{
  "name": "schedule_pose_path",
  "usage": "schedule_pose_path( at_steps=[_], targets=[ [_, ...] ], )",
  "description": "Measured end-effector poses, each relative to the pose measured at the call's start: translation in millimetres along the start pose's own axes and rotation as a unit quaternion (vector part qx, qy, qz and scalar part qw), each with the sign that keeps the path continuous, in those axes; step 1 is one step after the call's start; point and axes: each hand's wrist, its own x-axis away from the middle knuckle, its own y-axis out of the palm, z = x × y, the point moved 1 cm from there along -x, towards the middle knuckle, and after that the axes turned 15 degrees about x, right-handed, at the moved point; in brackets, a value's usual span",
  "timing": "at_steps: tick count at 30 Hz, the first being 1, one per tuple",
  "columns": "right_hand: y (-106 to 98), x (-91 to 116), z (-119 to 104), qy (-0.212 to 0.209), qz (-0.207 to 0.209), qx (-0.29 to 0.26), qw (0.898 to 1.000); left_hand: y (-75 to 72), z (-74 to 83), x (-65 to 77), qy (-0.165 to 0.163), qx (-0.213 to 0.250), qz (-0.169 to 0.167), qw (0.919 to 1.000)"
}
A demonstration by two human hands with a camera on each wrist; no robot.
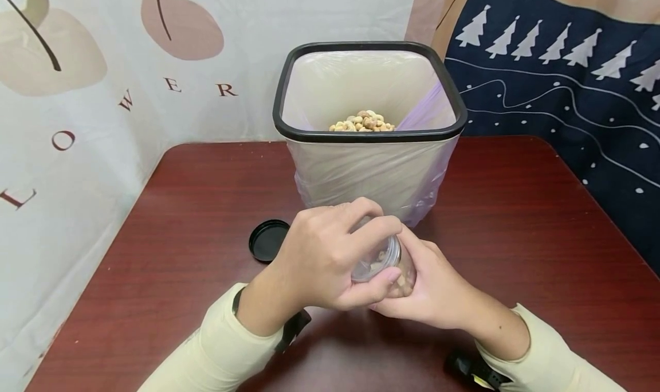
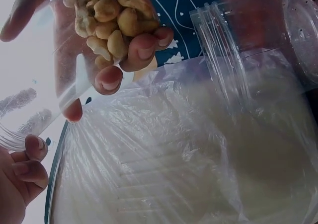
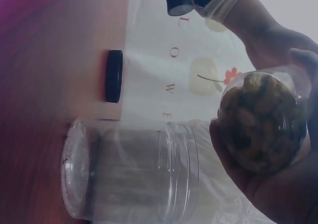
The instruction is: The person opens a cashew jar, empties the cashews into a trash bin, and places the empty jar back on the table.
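Observation:
A clear plastic jar (image 1: pixel 404 271) with cashews (image 2: pixel 112 23) at its bottom end is held tilted between both hands. My right hand (image 1: pixel 438 286) grips the jar round its lower part, its fingertips showing against the cashews in the left wrist view. My left hand (image 1: pixel 319 254) holds the jar about its threaded mouth, thumb on the near side and fingers over the far side. A second clear jar (image 3: pixel 131 174), with no cashews in it, stands upright on the table near the hands; the hands mostly hide it in the head view.
A black-rimmed bin (image 1: pixel 371 135) lined with a thin plastic bag stands behind the hands, cashews (image 1: pixel 363 121) heaped inside. A round black lid (image 1: pixel 268 240) lies on the red-brown table (image 1: pixel 206 191) left of it. Printed cloths (image 1: pixel 515 77) hang behind the table.

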Motion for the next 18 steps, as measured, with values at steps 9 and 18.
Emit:
schedule_pose_path(
  at_steps=[9,18],
  targets=[
    [0.7,0.4,-0.7,0.006,0.005,0.001,1.000,1.6,-1.0,0.7,-0.007,0.003,0.006,1.0000],
    [1.4,0.3,0.2,0.013,0.005,0.006,1.000,3.2,-2.6,1.2,-0.011,0.000,0.012,0.9999]
  ],
)
